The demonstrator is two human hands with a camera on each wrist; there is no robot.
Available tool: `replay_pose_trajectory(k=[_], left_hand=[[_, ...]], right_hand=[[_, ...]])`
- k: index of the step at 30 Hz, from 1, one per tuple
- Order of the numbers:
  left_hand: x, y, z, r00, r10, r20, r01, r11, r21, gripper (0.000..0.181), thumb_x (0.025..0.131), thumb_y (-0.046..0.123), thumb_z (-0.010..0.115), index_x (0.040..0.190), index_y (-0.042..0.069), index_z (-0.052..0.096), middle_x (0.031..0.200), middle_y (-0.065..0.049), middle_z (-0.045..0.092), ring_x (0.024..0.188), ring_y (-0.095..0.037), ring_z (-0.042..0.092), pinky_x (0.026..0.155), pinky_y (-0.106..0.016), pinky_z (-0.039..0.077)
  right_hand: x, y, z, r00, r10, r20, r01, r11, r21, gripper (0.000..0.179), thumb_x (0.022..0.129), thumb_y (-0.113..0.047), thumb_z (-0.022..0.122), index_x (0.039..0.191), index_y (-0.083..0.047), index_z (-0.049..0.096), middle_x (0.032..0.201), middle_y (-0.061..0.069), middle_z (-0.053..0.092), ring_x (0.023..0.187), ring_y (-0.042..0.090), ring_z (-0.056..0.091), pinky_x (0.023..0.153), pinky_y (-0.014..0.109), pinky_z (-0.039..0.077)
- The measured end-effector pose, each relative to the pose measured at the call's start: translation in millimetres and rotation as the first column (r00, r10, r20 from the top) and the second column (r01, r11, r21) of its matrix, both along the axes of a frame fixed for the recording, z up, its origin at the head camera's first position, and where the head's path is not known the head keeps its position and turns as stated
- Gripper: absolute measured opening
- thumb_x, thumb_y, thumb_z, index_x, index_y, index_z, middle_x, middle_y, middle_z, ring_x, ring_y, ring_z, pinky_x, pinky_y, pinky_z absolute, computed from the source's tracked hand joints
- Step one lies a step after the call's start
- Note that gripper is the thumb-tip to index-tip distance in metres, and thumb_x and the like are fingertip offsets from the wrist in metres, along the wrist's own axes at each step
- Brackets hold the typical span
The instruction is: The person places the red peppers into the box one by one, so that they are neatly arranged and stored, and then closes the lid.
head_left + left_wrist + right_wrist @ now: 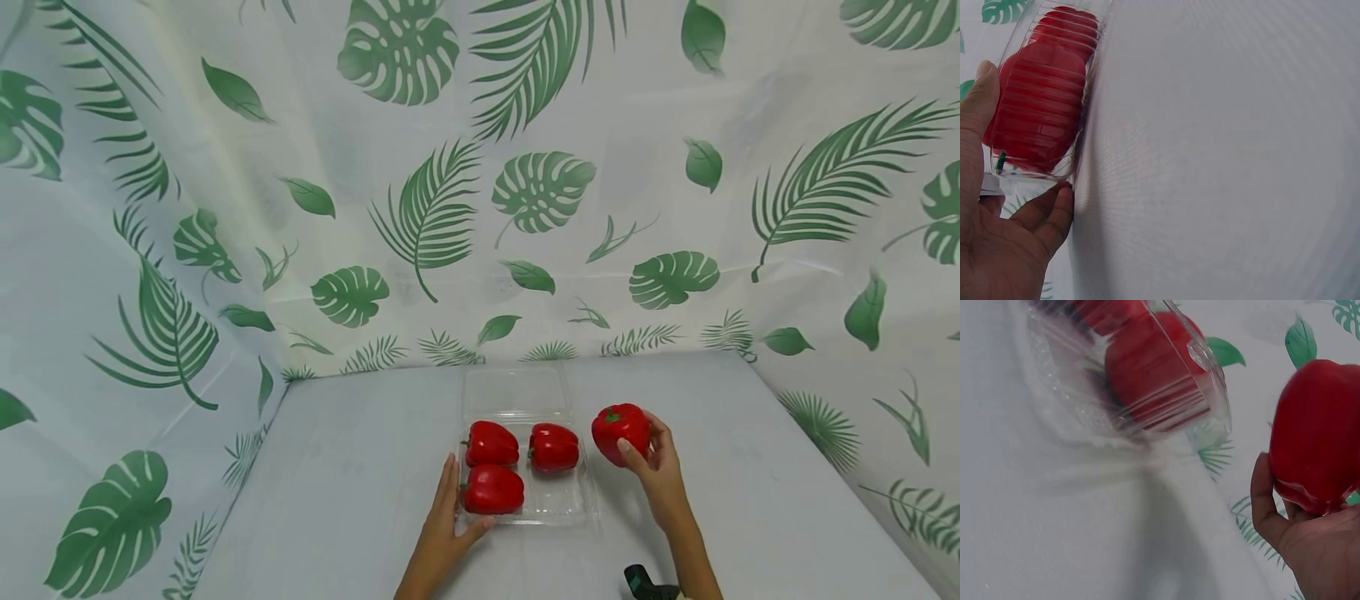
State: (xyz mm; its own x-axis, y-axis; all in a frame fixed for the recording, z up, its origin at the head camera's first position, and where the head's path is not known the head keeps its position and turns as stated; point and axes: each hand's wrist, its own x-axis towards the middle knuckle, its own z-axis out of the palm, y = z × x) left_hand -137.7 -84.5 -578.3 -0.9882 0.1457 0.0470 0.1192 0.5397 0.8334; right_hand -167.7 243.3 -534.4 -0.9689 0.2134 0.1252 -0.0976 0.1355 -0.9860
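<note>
A clear plastic clamshell container [555, 498] lies on the table with its lid folded back. Inside are three red bell peppers: one at back left [492, 443], one at front left [493, 490], and one at back right [554, 448]. The front-right part of the container holds no pepper. My left hand [444, 533] rests at the container's front-left corner, fairly straight fingers along the left side and thumb by the front edge. To the right of the container, my right hand [662, 479] grips a fourth red bell pepper [617, 435] above the table, its green stem showing.
The transparent lid [514, 393] lies flat behind the container. A pale table [360, 467] spreads out around it. Leaf-printed white sheets [450, 250] hang behind and at both sides. A black device [647, 583] is strapped near my right wrist.
</note>
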Motion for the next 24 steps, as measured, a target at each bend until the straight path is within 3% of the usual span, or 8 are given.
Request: replay_pose_trajectory(k=[4, 10, 14, 20, 24], left_hand=[[0.6, 0.3, -0.2, 1.0, 0.0, 0.0, 0.0, 1.0, 0.001, 0.104, 0.083, 0.059, 0.068, 0.159, 0.021, 0.009, 0.166, 0.0, 0.009, 0.149, -0.034, 0.022, 0.106, -0.055, 0.042], [-0.7, -1.3, -1.0, 1.0, -0.009, -0.016, 0.009, 1.0, 0.003, 0.103, 0.083, 0.058, 0.068, 0.159, 0.02, 0.01, 0.166, 0.0, 0.008, 0.15, -0.033, 0.022, 0.107, -0.055, 0.041], [-0.7, -2.0, -1.7, 1.0, -0.013, -0.021, 0.014, 1.0, 0.007, 0.103, 0.083, 0.058, 0.069, 0.159, 0.02, 0.01, 0.166, 0.0, 0.008, 0.15, -0.033, 0.021, 0.107, -0.055, 0.041], [-0.3, -1.1, -1.4, 1.0, -0.012, -0.015, 0.012, 1.0, 0.009, 0.103, 0.083, 0.057, 0.069, 0.159, 0.02, 0.01, 0.166, 0.001, 0.008, 0.149, -0.033, 0.022, 0.106, -0.054, 0.042], [0.1, -1.5, -0.8, 1.0, -0.008, -0.015, 0.008, 1.0, 0.013, 0.103, 0.083, 0.057, 0.069, 0.159, 0.021, 0.01, 0.166, 0.001, 0.009, 0.15, -0.033, 0.022, 0.106, -0.054, 0.042]], right_hand=[[-0.2, 0, -1.5, 0.996, 0.075, -0.049, -0.081, 0.988, -0.134, 0.066, 0.101, -0.015, 0.052, 0.155, -0.021, 0.015, 0.135, -0.012, 0.042, 0.119, 0.001, 0.047, 0.083, 0.014, 0.055], [-1.0, -2, -2.2, 0.979, 0.179, -0.097, -0.2, 0.936, -0.291, 0.061, 0.103, -0.009, 0.045, 0.155, -0.019, 0.017, 0.141, -0.01, 0.04, 0.123, 0.006, 0.046, 0.088, 0.022, 0.056], [-0.1, -7, -2.2, 0.98, 0.188, -0.069, -0.199, 0.941, -0.273, 0.065, 0.1, -0.005, 0.051, 0.154, -0.019, 0.019, 0.14, -0.011, 0.042, 0.123, 0.005, 0.048, 0.088, 0.022, 0.056], [2.3, -16, 3.2, 0.986, 0.167, -0.017, -0.168, 0.981, -0.101, 0.068, 0.096, -0.01, 0.06, 0.154, -0.013, 0.024, 0.138, -0.012, 0.042, 0.12, -0.003, 0.048, 0.087, 0.016, 0.054], [3.9, -19, 5.7, 0.988, 0.152, 0.009, -0.152, 0.988, -0.009, 0.068, 0.093, -0.015, 0.065, 0.152, -0.013, 0.031, 0.139, -0.015, 0.042, 0.121, -0.008, 0.044, 0.088, 0.011, 0.051]])
